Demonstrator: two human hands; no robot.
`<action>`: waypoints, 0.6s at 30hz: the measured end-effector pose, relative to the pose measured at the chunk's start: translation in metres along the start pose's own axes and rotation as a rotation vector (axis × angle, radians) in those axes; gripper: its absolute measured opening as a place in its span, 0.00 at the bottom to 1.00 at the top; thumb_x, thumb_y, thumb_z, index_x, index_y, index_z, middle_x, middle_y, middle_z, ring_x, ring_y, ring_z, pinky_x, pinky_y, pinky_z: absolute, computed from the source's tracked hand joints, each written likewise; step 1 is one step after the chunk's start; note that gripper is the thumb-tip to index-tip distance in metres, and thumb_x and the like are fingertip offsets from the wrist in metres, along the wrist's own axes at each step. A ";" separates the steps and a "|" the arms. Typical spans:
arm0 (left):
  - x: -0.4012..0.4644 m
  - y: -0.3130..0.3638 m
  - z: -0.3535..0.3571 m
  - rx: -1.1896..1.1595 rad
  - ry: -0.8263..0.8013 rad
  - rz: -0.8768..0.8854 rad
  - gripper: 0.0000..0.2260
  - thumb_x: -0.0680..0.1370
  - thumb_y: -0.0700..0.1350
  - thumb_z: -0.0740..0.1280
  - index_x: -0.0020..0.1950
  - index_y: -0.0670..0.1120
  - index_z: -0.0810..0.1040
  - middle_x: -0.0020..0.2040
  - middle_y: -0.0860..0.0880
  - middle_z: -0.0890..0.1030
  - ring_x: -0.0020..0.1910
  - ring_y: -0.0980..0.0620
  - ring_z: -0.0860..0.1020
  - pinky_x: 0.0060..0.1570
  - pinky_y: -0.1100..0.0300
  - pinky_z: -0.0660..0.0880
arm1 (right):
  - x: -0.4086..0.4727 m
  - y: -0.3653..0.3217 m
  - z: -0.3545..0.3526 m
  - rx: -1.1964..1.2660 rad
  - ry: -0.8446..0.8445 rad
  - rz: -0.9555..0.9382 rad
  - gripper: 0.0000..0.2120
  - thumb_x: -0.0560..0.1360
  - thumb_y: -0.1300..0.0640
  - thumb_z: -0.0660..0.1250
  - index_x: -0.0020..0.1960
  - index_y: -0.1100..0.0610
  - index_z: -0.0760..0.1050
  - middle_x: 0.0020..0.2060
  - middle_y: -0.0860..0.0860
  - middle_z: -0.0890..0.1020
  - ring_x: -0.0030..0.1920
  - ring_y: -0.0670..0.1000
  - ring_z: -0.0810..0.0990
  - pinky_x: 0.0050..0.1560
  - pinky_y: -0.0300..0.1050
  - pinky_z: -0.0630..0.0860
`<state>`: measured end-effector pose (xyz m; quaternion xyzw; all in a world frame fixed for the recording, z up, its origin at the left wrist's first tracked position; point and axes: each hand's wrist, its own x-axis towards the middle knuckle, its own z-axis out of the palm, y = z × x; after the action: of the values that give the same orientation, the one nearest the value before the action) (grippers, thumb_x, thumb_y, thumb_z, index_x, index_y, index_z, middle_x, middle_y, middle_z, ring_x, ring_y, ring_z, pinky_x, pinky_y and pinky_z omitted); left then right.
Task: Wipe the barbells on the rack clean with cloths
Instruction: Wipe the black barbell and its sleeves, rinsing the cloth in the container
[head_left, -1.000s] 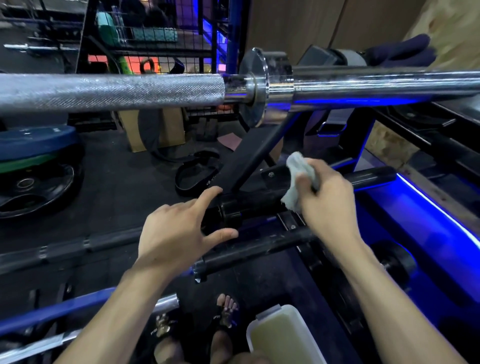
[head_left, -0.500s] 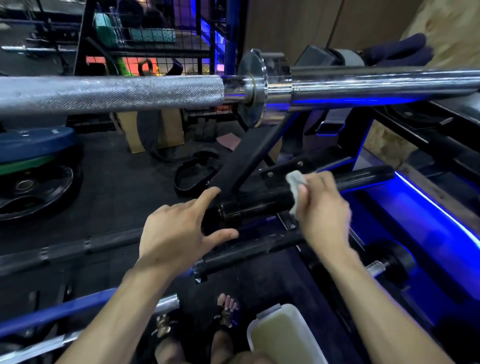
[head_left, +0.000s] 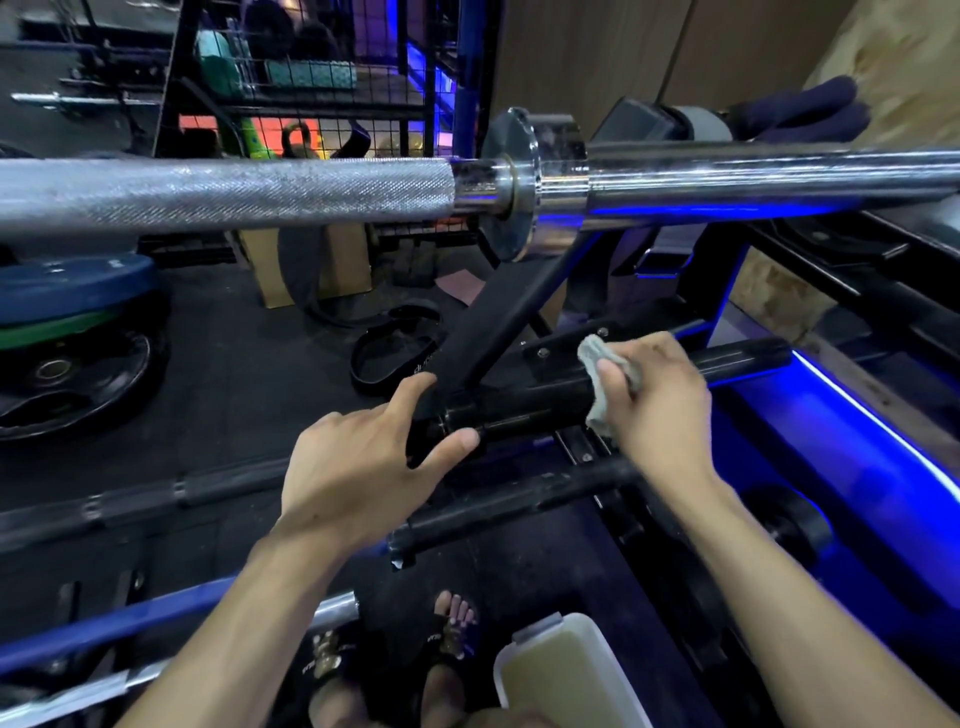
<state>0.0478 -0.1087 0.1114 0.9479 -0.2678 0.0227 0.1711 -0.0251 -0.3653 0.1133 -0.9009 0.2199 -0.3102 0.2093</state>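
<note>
On the black barbell sleeve (head_left: 545, 400) low in the rack, the right hand (head_left: 660, 400) has its fingers curled round a small grey-white cloth (head_left: 597, 384), pinching it against the sleeve's top and near side. Left of the cloth, the left hand (head_left: 363, 467) rests with forefinger and thumb spread wide over the collar end of the same black barbell, the forefinger on top and the thumb on the near side, the other fingers relaxed and holding nothing.

Just below this sleeve lies a second black barbell (head_left: 519, 499), its end cap pointing toward the viewer. Above it, a chrome barbell (head_left: 363, 192) runs across the whole view, with a knurled shaft on the left, a shiny collar, and a smooth sleeve to the right. Right of the black sleeve, the rack frame (head_left: 831, 467) glows blue from a light strip.

Beneath the hands, a translucent plastic container (head_left: 566, 670) of yellowish liquid stands on the dark rubber floor (head_left: 234, 374) beside sandalled feet. Left of the black sleeve, weight plates (head_left: 72, 343) lie stacked on the floor, a black belt (head_left: 400, 348) lies farther back, and a wire mesh cage (head_left: 311, 93) holds gear behind the chrome bar.
</note>
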 end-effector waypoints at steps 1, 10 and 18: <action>0.000 0.000 0.001 -0.006 -0.005 -0.005 0.35 0.74 0.78 0.44 0.76 0.63 0.59 0.44 0.57 0.83 0.45 0.51 0.79 0.43 0.56 0.66 | 0.001 0.000 -0.003 0.108 0.020 0.024 0.06 0.79 0.56 0.68 0.55 0.51 0.82 0.53 0.49 0.79 0.47 0.55 0.81 0.46 0.45 0.73; 0.001 -0.001 0.006 -0.008 0.022 0.017 0.35 0.73 0.79 0.46 0.74 0.62 0.64 0.55 0.59 0.84 0.52 0.49 0.81 0.43 0.55 0.66 | -0.011 -0.048 -0.015 0.619 -0.047 -0.005 0.18 0.74 0.72 0.67 0.57 0.54 0.74 0.47 0.45 0.81 0.46 0.45 0.83 0.46 0.45 0.81; 0.001 -0.001 0.004 -0.007 0.025 0.020 0.37 0.71 0.80 0.48 0.75 0.64 0.61 0.51 0.57 0.85 0.52 0.47 0.81 0.44 0.54 0.65 | -0.039 -0.044 0.007 0.362 -0.374 -0.381 0.19 0.68 0.75 0.65 0.54 0.58 0.72 0.66 0.49 0.74 0.69 0.49 0.74 0.66 0.39 0.70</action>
<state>0.0488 -0.1101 0.1075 0.9442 -0.2753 0.0352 0.1775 -0.0366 -0.3065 0.1126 -0.9154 -0.0540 -0.2068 0.3411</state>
